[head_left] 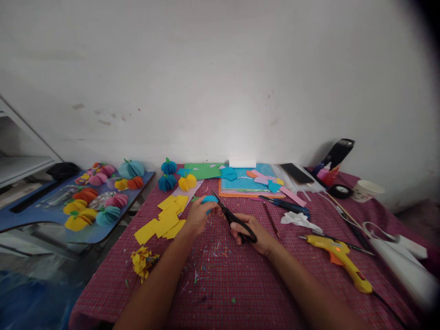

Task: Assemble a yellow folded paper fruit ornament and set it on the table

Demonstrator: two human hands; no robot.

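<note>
My left hand [196, 216] pinches a small blue paper piece [209, 199] above the red checked tablecloth [240, 284]. My right hand [254, 233] grips black scissors [232, 216], fingers through the handles, blades slightly apart and pointing up-left at the blue piece. Yellow paper squares [165, 220] lie just left of my left hand. Tiny paper snippets are scattered on the cloth below both hands.
A yellow glue gun [343, 259] lies at the right, a crumpled yellow scrap [142, 262] at the left. Coloured sheets [245, 181], paper pumpkins [175, 178], a phone [297, 173], tape [339, 191] and a cup [367, 190] sit at the back. A blue side table [41, 215] holds more pumpkins.
</note>
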